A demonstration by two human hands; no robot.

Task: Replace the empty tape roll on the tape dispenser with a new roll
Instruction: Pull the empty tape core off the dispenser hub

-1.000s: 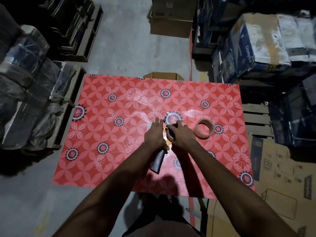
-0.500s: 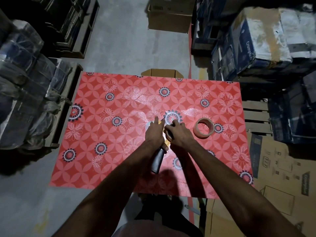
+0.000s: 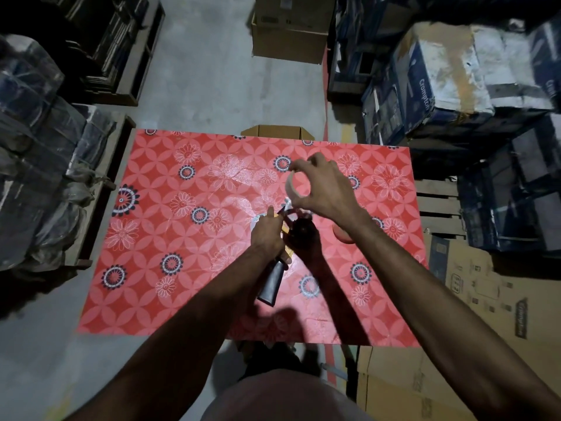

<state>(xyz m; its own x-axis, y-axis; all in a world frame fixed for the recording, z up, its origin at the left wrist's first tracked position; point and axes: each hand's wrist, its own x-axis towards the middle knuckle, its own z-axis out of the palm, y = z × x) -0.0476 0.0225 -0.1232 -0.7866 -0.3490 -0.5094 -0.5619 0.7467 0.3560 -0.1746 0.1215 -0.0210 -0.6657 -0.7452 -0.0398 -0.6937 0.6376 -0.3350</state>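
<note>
On the red floral table [image 3: 170, 226], my left hand [image 3: 267, 235] grips the tape dispenser [image 3: 271, 284] by its upper part. The dispenser's black handle points toward me and its dark hub [image 3: 300, 230] is bare. Above and beyond the hub, my right hand [image 3: 328, 189] is raised and pinches the thin, pale empty tape core [image 3: 289, 186] with its fingertips; the red cloth shows through its hole. The new tape roll [image 3: 341, 236] lies on the table to the right, mostly hidden behind my right forearm.
An open cardboard box [image 3: 274, 131] peeks over the table's far edge, and a bigger box [image 3: 288, 34] stands on the floor beyond. Stacked cartons [image 3: 449, 80] and flat cardboard [image 3: 473, 299] crowd the right side. Wrapped bundles on pallets [image 3: 39, 147] line the left.
My right hand has lifted the empty core off the dispenser's hub and raised it away from me. The left hand still holds the dispenser in place.
</note>
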